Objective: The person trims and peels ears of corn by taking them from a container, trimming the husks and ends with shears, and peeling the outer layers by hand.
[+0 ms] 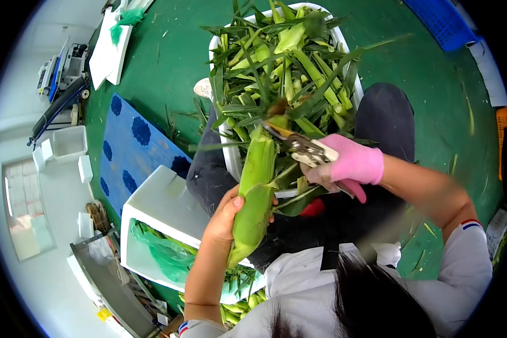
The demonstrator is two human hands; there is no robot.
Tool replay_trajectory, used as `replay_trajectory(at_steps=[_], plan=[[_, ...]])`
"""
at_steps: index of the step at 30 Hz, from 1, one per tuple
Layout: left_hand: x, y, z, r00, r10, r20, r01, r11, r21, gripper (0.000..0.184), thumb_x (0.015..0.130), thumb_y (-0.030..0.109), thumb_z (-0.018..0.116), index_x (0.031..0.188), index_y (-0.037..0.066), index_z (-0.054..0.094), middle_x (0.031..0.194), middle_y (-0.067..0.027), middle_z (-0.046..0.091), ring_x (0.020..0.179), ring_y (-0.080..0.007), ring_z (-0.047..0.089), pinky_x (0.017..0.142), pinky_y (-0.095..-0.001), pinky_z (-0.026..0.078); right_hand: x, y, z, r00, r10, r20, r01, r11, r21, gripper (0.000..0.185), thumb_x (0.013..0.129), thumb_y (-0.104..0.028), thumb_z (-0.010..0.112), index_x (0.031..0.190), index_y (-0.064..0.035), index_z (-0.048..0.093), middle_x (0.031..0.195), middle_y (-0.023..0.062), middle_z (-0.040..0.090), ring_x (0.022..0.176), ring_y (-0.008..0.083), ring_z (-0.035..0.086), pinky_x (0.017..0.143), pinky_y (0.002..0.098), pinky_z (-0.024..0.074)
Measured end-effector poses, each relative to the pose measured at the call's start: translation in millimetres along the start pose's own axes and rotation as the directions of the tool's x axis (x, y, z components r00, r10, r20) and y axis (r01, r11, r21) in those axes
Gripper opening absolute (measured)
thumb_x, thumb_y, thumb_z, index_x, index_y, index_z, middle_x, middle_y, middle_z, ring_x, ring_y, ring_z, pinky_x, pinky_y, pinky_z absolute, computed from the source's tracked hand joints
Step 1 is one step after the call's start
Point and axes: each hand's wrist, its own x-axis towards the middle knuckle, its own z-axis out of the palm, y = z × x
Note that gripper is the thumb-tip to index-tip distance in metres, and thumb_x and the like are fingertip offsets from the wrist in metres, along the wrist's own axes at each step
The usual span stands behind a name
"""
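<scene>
My bare left hand [226,213] is wrapped round a green ear of corn [256,191], still in its husk and tilted with its top end away from me. In my right hand [349,163], which wears a pink glove, is a pair of pruning shears [310,150]. Their blades are beside the top end of the ear, where a brownish cut piece [278,117] shows, blurred. Whether the blades touch the ear I cannot tell. Beyond both hands stands a white tub [213,50] heaped with cut husks and leaves [287,73].
A white foam box [152,197] holding a green plastic bag [163,253] stands at my left. More corn ears [245,304] lie near my body. A blue patterned board [124,135] is on the green floor. Blue [439,22] and orange crates [503,135] stand at right.
</scene>
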Motion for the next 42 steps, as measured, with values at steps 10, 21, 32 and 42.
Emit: replay_trajectory(at_steps=[10,21,32,42], plan=[[1.4,-14.4,-14.3,0.978,-0.081,0.193,0.101,0.99,-0.097,0.097,0.064,0.061,0.07,0.137,0.001,0.045,0.102,-0.0247,0.06,0.09,-0.0342,0.063,0.062,-0.0407,0.058,-16.6,4.6,7.6,0.981,0.002,0.194,0.036,0.981,-0.193,0.035,0.083,-0.019,0.071,0.102,0.0003,0.049,0.08,0.0086,0.062,0.045,0.0139,0.059,0.046,0.0262,0.05],[17.8,-4.9,-11.4,0.967,0.226,-0.121,-0.243,0.957,-0.155,0.074,0.083,0.056,0.064,0.133,0.005,0.047,0.115,-0.0147,0.055,0.101,-0.0351,0.062,0.085,-0.0462,0.056,-49.7,-4.9,45.6,0.966,-0.118,-0.231,0.152,0.979,0.135,0.034,0.081,-0.014,0.072,0.11,-0.0015,0.058,0.083,0.0025,0.062,0.07,0.0095,0.059,0.067,0.0254,0.0508],[21.1,-2.8,4.0,0.871,0.43,-0.238,-0.368,0.891,0.265,0.065,0.09,0.036,0.063,0.138,-0.002,0.042,0.123,-0.0133,0.058,0.11,-0.0204,0.058,0.095,-0.0336,0.046,6.3,13.5,84.4,0.973,0.015,-0.232,0.051,0.96,0.275,0.031,0.083,-0.022,0.072,0.1,0.001,0.058,0.082,0.007,0.06,0.065,0.0127,0.059,0.062,0.0275,0.0501],[27.7,16.0,3.4,0.786,0.487,-0.38,-0.508,0.86,0.049,0.063,0.09,0.055,0.057,0.123,0.002,0.053,0.106,-0.0151,0.062,0.096,-0.0279,0.064,0.082,-0.0443,0.055,-7.3,51.7,86.9,0.967,-0.096,-0.236,0.055,0.983,-0.173,0.063,0.077,-0.026,0.079,0.125,0.0008,0.048,0.103,0.0117,0.059,0.087,0.0172,0.059,0.08,0.0319,0.0505]])
